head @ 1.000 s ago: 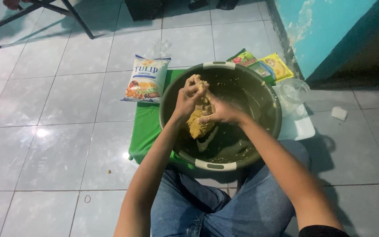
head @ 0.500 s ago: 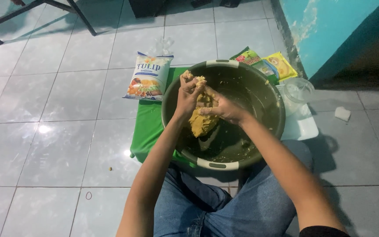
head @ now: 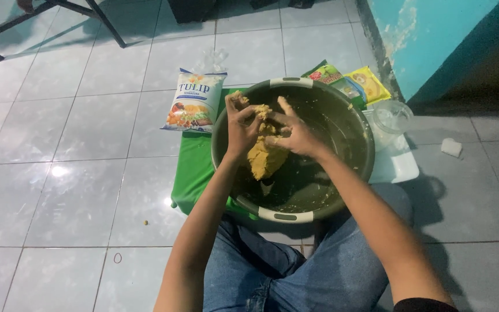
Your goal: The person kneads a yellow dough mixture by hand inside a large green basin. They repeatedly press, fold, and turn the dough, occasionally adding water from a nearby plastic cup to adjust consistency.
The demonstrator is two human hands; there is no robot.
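While the person sits on the floor with legs in blue jeans (head: 295, 271), both hands work inside a big dark green basin (head: 342, 124) that has pale handles at the near and far rim. The dough (head: 265, 157) is yellow-brown, lumpy and sticky, and small bits of it cling to the basin wall and to the fingers. The left hand (head: 239, 121) is curled, its fingers closed around the upper part of the lump. The right hand (head: 291, 132) is half open, the fingers spread and pressing on the top of the same lump from the other side. The dough sits in the left half of the basin, and its lower end touches the bottom.

The basin stands on a green cloth (head: 194, 167), which lies on a floor of pale grey glossy tiles (head: 70, 173). Beside the cloth, on the left, lies a white flour bag (head: 193, 101) with a coloured picture. Behind the basin lie some small yellow and green packets (head: 353, 81), and to the right a clear plastic cup (head: 393, 118) stands on a white tray (head: 397, 164). A turquoise wall (head: 434, 34) rises at the far right.

The lump is longer than wide; its long axis runs from the hands down toward the person, the narrow end pointing to the near rim
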